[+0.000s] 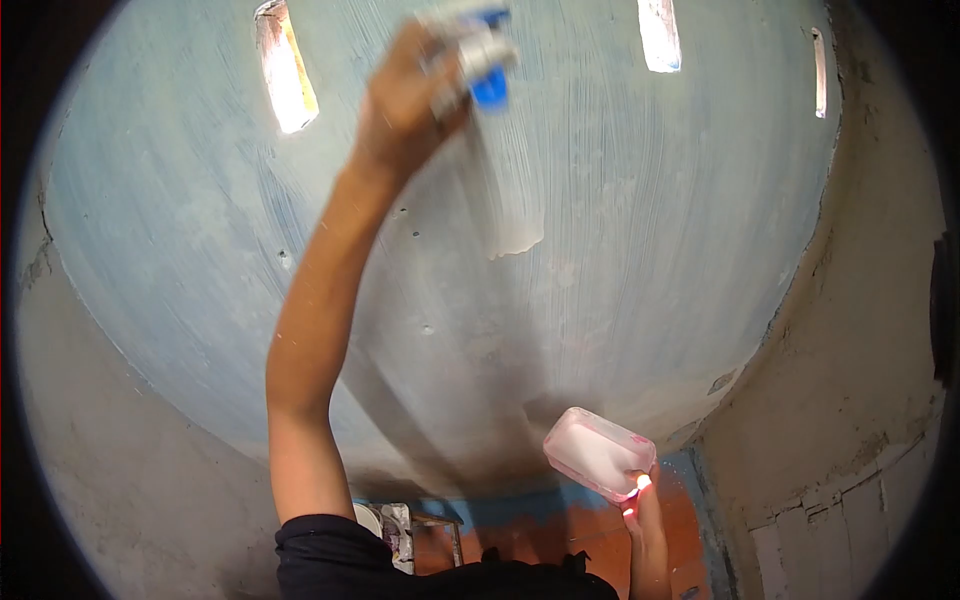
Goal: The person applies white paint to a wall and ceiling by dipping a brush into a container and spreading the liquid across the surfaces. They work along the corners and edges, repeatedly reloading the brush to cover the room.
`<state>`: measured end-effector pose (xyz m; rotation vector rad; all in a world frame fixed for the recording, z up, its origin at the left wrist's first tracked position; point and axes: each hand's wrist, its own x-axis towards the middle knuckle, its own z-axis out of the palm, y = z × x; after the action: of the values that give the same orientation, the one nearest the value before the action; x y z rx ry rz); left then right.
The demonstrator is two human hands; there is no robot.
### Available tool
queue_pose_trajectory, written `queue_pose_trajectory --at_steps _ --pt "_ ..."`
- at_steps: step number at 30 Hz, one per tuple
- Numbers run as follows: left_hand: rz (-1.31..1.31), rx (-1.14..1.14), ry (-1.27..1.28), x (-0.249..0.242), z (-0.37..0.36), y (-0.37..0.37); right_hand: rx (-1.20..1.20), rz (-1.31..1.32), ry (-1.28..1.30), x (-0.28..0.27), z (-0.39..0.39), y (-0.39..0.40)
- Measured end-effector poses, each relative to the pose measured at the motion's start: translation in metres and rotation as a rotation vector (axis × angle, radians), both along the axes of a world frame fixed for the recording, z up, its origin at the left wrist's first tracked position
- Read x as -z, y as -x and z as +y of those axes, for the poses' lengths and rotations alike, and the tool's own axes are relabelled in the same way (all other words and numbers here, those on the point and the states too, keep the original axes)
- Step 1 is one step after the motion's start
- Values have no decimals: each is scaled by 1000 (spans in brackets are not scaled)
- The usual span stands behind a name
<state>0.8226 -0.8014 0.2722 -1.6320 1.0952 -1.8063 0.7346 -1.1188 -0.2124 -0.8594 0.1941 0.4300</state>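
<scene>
My left hand (405, 95) is raised high against the pale blue wall (620, 230), fingers wrapped round a blurred white and blue tool (488, 62). Streaks and a wet-looking patch (515, 235) mark the wall below the tool. Low on the right, my right hand (645, 495) grips the near end of a clear rectangular container (600, 452) with white contents. Bright light falls on those fingers.
Three narrow bright openings, at left (287, 70), at right (659, 35) and at far right (820, 72), cut the wall. Bare grey walls flank both sides. Below are a reddish floor (590, 540), a small stand (450, 530) and a white round container (368, 519).
</scene>
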Motion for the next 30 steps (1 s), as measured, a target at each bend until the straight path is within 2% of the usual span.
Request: queue_pose_trajectory --at_steps 3,5,6,9,11,12,14,16,17,18,21,22,23,24,25,26,27,30 --pt "149 -103 -105 93 20 -13 35 27 -7 9 -16 -5" --pt "332 -64 -136 189 35 -18 63 15 24 7 -25 -5" --pt "543 25 -57 243 43 -14 66 4 30 6 -29 -4" --pt "880 71 75 416 47 10 104 -16 30 22 -38 -3" --pt "1158 1 63 542 55 27 116 -6 50 28 -42 0" --pt "1037 101 87 543 36 51 121 0 58 30 -41 2" --pt "1002 93 86 583 19 74 122 24 62 26 -38 7" --pt "1260 -24 104 601 10 75 129 27 63 29 -36 6" --pt "1388 -88 115 587 5 76 131 21 62 38 -35 7" --pt "1376 -137 249 567 12 67 127 14 56 44 -29 6" --pt "1433 -286 603 420 19 26 111 46 42 38 -18 9" --pt "1222 -94 626 366 25 19 112 55 33 39 -14 10" --pt "1130 123 571 320 40 3 116 62 27 41 -10 10" --pt "1078 86 646 256 35 6 119 69 25 42 -8 10" --pt "1033 81 599 188 32 6 120 90 27 36 -5 11" --pt "823 15 466 130 31 10 121 110 30 25 -1 13" --pt "857 116 612 83 31 8 117 133 36 18 -1 13" --pt "591 209 564 -39 25 12 139 51 -23 34 4 9"
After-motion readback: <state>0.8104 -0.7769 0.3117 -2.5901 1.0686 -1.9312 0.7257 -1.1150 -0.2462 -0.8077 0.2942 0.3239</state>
